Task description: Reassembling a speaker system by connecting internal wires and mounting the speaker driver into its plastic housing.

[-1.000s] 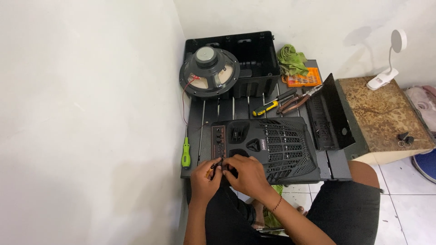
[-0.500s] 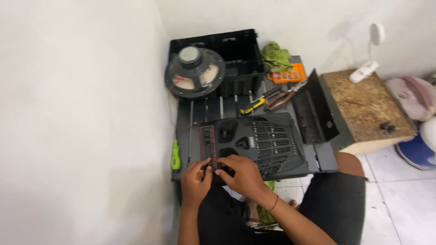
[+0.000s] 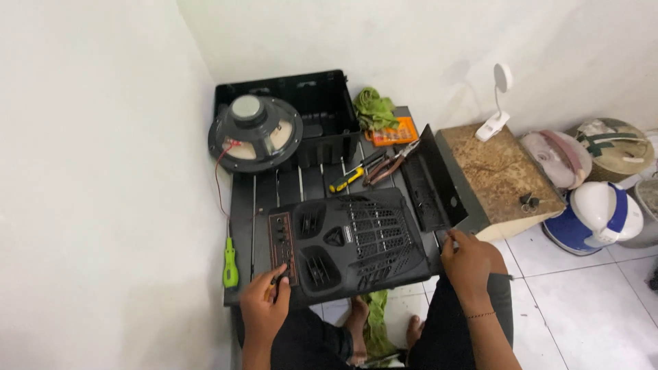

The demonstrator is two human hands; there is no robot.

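A black plastic speaker front panel [image 3: 356,240] with grilles lies on a low dark slatted table [image 3: 274,188]. At its left end sits a reddish control strip [image 3: 282,240]. My left hand [image 3: 264,305] is at the panel's near left corner, pinching a small dark part against the strip's lower end. My right hand [image 3: 469,264] rests at the panel's right edge, fingers curled on the table rim; what it holds, if anything, is hidden. My legs show below the table.
A round speaker driver [image 3: 255,131] leans on a black open case [image 3: 301,109] at the back. A green screwdriver [image 3: 230,264], a yellow screwdriver [image 3: 348,179], pliers [image 3: 384,168], a green rag [image 3: 373,108], an orange box [image 3: 394,131]. A white lamp [image 3: 497,103] on a worn side table; helmets at right.
My right hand has left the control strip and moved to the panel's right edge. My left hand stays at the near left corner. The camera view has shifted and pulled back.
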